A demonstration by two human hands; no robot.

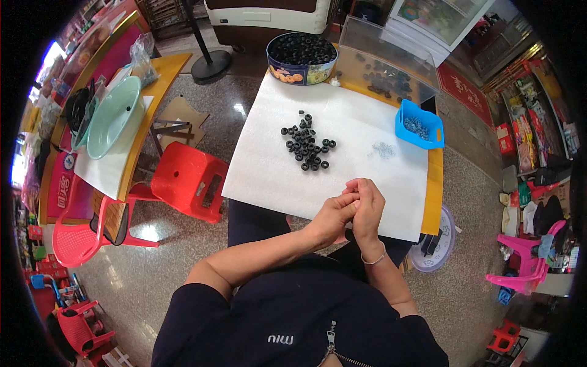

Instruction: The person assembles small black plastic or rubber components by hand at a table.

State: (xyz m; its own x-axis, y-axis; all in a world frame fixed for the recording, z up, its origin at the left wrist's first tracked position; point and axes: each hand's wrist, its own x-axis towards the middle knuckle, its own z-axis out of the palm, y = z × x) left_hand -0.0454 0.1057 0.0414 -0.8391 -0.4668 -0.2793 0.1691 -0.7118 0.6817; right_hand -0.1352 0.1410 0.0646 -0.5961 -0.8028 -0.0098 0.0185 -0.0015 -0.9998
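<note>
- left hand (333,218) and right hand (369,211) meet at lower centre, fingers curled; i cannot tell if they hold anything
- black rings (298,145) lie loose mid-frame on the white sheet (263,177), tiny silvery pieces (384,149) to their right
- seemingly close fingertip work — the next move would call for a light, steady pinch

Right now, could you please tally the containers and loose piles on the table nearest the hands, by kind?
Round tin: 1
Clear box: 1
Blue basket: 1
Pile of black parts: 1
Pile of small pale bits: 1
Total: 5
</note>
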